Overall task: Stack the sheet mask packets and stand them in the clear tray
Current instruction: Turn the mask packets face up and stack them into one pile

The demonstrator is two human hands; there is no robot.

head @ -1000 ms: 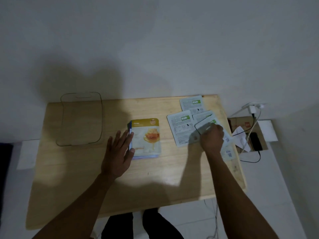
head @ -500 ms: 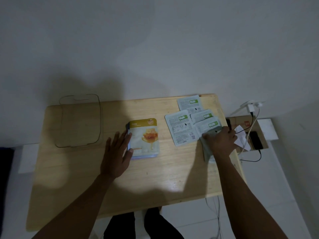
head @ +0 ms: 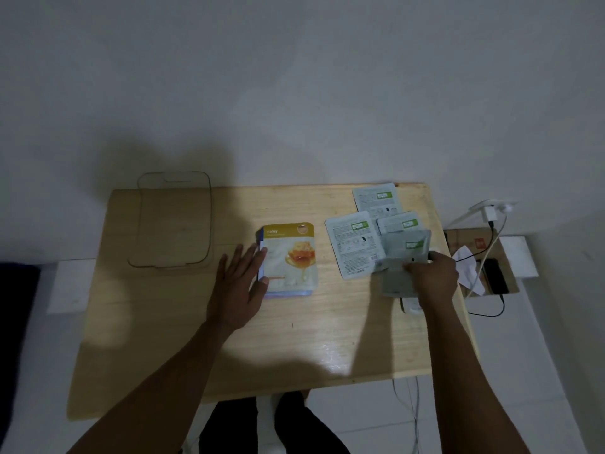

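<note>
A stack of sheet mask packets with a yellow honey packet [head: 291, 257] on top lies at the table's middle. My left hand [head: 240, 283] rests flat against the stack's left edge, fingers spread. My right hand [head: 432, 276] grips a grey packet [head: 404, 253] that is tilted up off the table. Three more grey packets lie face down nearby: one at the back [head: 376, 198], one to the left [head: 352, 247], one partly covered [head: 399, 222]. The clear tray [head: 144, 224] stands at the table's back left.
The wooden table [head: 311, 342] ends just right of my right hand. Beyond that edge a cardboard box [head: 465, 244] holds a black device, crumpled paper and cables running to a wall charger [head: 489, 213]. My legs show below the front edge.
My right hand slid toward the table's right edge, took hold of a grey packet and lifted its far end. My left hand stayed beside the honey stack.
</note>
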